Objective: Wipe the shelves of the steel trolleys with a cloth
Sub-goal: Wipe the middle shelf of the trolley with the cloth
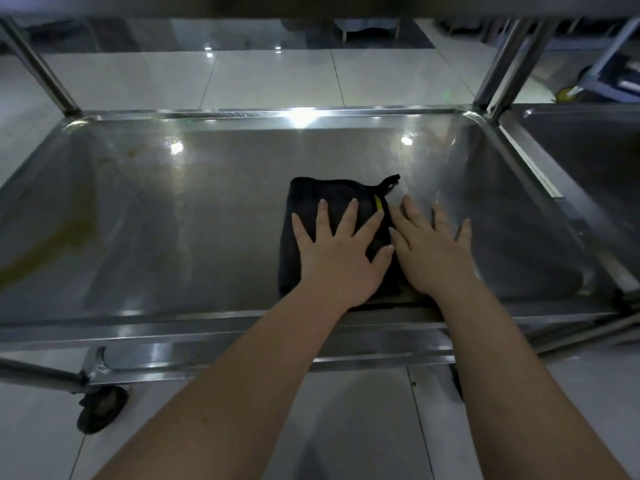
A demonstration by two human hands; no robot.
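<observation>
The black folded cloth, with a yellow tag and a small loop at its far right corner, lies flat on the shiny rimmed steel trolley shelf, close to the near edge, right of centre. A yellowish-brown smear marks the shelf's left side.

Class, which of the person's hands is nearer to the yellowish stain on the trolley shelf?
Left. The left hand presses the black cloth, right of the stain; the right hand lies beyond it, farther right.
</observation>
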